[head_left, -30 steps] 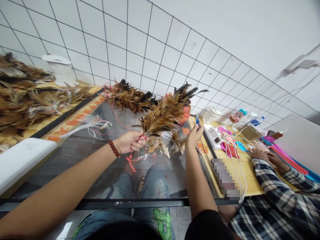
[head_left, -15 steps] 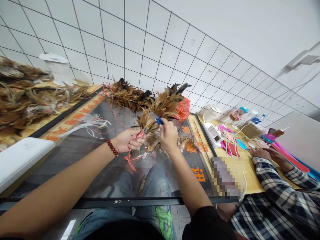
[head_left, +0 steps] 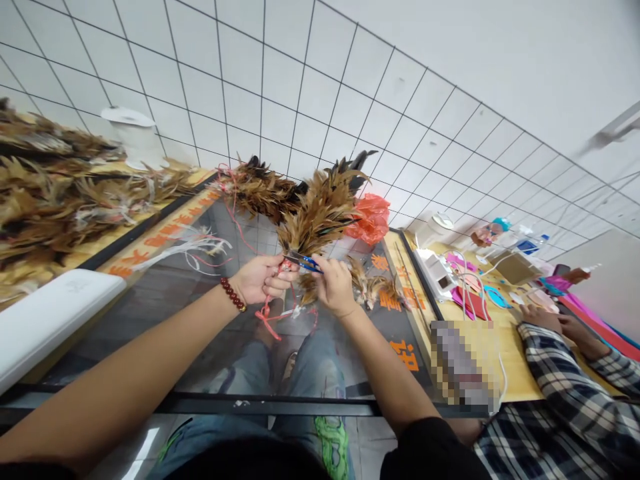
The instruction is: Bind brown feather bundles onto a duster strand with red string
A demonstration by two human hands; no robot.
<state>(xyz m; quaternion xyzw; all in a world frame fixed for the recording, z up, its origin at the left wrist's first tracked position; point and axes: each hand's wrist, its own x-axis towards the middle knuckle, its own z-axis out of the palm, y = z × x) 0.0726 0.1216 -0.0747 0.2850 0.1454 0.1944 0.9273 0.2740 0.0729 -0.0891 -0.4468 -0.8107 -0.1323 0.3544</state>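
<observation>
My left hand (head_left: 265, 279), with a beaded bracelet on its wrist, is closed around the red-bound base of a feather bundle (head_left: 317, 210). The brown and black feathers fan up and away to the right. In my right hand (head_left: 336, 283) is a pair of blue-handled thread snips (head_left: 309, 264), their metal blades lying at the feather roots just above my left fingers. Red string (head_left: 269, 323) hangs below the left hand. Loose short feathers (head_left: 370, 287) lie on the glass tabletop beside the right hand.
Behind stand a long feather strand (head_left: 260, 187) and a crumpled red plastic bag (head_left: 371, 219). White feather strips (head_left: 175, 250) and a white box (head_left: 60, 327) lie at left, near piled feathers (head_left: 65, 200). At right, a co-worker in a plaid sleeve (head_left: 555, 363) sits by a cluttered yellow table.
My right hand has brought the snips down and left from among the feathers to the bound base. The feathers now stand fuller and upright, and the view has shifted slightly.
</observation>
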